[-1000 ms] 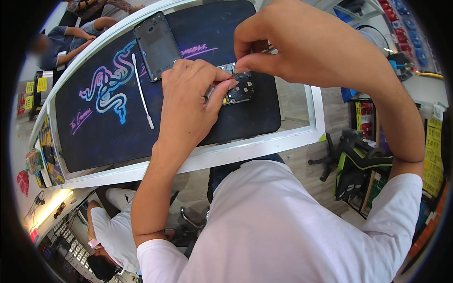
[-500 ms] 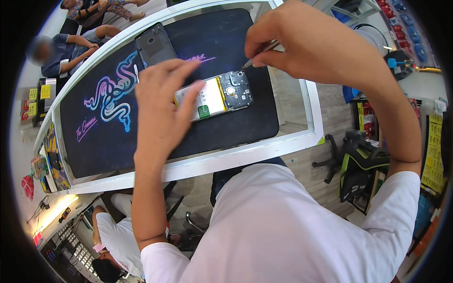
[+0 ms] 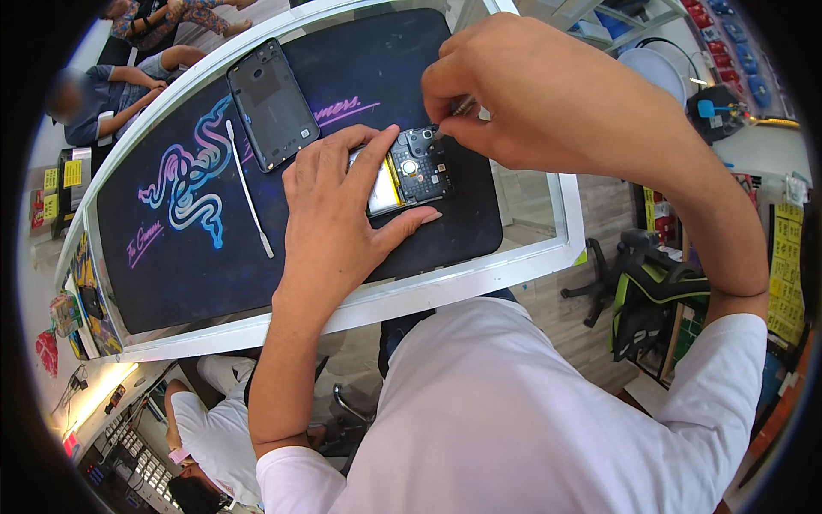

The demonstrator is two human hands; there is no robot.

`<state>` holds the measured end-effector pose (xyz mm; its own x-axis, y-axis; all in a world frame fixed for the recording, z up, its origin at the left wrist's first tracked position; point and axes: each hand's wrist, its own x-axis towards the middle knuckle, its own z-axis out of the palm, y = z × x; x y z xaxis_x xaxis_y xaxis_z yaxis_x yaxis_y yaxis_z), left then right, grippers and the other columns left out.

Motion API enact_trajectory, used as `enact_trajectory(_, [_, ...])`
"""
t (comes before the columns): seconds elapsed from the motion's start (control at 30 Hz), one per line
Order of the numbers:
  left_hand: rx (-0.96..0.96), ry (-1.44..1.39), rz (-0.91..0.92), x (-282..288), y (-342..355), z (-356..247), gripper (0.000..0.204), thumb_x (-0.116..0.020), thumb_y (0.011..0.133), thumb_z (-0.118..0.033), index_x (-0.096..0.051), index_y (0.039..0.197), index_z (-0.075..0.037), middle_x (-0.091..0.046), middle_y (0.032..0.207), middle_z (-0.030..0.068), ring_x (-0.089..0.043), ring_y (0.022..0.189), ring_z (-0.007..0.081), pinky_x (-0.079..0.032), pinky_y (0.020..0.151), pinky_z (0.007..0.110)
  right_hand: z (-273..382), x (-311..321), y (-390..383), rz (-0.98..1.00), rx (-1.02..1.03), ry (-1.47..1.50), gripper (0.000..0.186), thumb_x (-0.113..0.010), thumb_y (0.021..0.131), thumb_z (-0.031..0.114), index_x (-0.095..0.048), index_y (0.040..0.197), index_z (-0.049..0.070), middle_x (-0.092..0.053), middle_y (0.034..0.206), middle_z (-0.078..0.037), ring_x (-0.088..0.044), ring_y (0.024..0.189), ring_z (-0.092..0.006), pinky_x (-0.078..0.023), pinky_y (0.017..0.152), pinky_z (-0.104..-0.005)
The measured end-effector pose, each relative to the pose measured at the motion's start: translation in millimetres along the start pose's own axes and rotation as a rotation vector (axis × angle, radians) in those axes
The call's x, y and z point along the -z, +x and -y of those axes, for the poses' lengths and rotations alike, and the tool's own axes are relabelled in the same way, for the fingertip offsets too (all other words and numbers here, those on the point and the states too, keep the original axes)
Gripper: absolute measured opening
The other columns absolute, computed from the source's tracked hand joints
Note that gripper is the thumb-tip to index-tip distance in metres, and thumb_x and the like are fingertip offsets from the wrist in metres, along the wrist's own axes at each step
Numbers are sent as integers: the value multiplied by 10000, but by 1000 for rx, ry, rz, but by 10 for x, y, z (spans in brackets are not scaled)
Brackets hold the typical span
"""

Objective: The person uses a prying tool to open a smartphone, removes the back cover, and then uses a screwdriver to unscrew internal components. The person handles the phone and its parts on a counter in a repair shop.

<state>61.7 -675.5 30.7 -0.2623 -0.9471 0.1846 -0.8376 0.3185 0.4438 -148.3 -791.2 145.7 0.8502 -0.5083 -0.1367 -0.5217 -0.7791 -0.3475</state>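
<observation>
An opened smartphone (image 3: 419, 176) lies on the dark mat, its yellow-edged battery and black circuit section exposed. My left hand (image 3: 334, 184) spans the phone from the battery side, thumb along the near edge and fingers over the far edge. Much of the battery is hidden beneath that hand. Above the phone's upper right corner, my right hand (image 3: 514, 94) pinches a slim metal screwdriver (image 3: 465, 106). Its tip points down at the corner by the camera; whether it touches a screw cannot be made out.
The phone's dark back cover (image 3: 272, 103) lies left of the phone. Beside it is a thin double-ended metal pry tool (image 3: 248, 188). The printed black mat (image 3: 467, 231) covers a glass counter with a white frame (image 3: 445, 287). Other people sit beyond the counter and behind at lower left.
My left hand has moved right and settled around the phone, uncovering the back cover and pry tool. My right hand shifted slightly left with the screwdriver. The whole view moved a little.
</observation>
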Motion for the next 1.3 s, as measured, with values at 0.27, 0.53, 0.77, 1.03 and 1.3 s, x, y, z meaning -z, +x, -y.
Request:
enact_trajectory(0.27, [5,6,-11,-9,-18,12,813,-914,758,-434,-624,1452,-124,-563,1391,85,-485,1308,326,-358,1130,471,16,286,122,187,98,89,198,-626,904,87,-680,891,-103,-691,802,-269,-710,784,-433,-578,733,-455])
enact_trajectory(0.53, [-16,21,-36,-33,-2,37,745,-907,784,-423,-631,1404,-115,-578,1362,86,-512,1275,323,-370,1104,491,182,-227,70,-121,30,-375,111,-712,915,115,-734,979,27,-714,874,-150,-719,859,-348,-573,799,-456])
enact_trajectory(0.77, [-40,-63,-68,-27,30,-6,555,-853,865,-388,-688,1320,-115,-597,1337,94,-505,1296,334,-355,1113,489,-5,92,225,210,372,-25,282,-663,878,65,-631,1095,-111,-705,888,-267,-716,848,-435,-583,760,-456])
enact_trajectory(1.03, [215,-732,-15,-72,352,-70,228,-733,895,-118,-723,1077,19,-701,1080,178,-667,975,326,-509,883,408,-19,-225,241,-162,508,-24,299,-628,864,73,-601,1103,-103,-567,1084,-228,-584,1018,-359,-506,909,-409])
enact_trajectory(1.3, [48,-571,-148,-104,384,7,295,-760,864,-144,-689,1072,53,-726,981,197,-708,996,377,-537,893,446,-74,-369,270,-452,779,-220,445,-620,860,132,-615,1198,-158,-612,1159,-256,-567,1044,-364,-475,966,-445])
